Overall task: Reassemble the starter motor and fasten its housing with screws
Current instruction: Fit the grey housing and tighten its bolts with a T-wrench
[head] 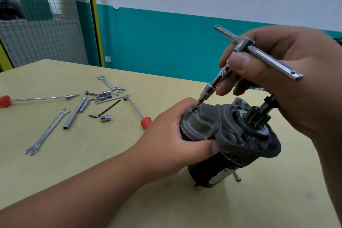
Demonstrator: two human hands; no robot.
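Note:
The dark grey starter motor (238,135) stands upright on the yellow table (92,163), pinion gear (256,117) pointing up. My left hand (172,140) grips the housing from the left, thumb across its front. My right hand (281,72) holds a chrome T-handle driver (259,52) by its shaft and crossbar. The driver's bit rests on a small dark screw (194,109) at the housing's top left edge, next to my left fingers.
Loose tools lie on the table's left side: open-end wrenches (46,132), a black hex key (104,110), several sockets (105,117), a tube socket (74,114) and two red-handled drivers (137,112). A teal wall and a wire-mesh partition (42,24) stand behind.

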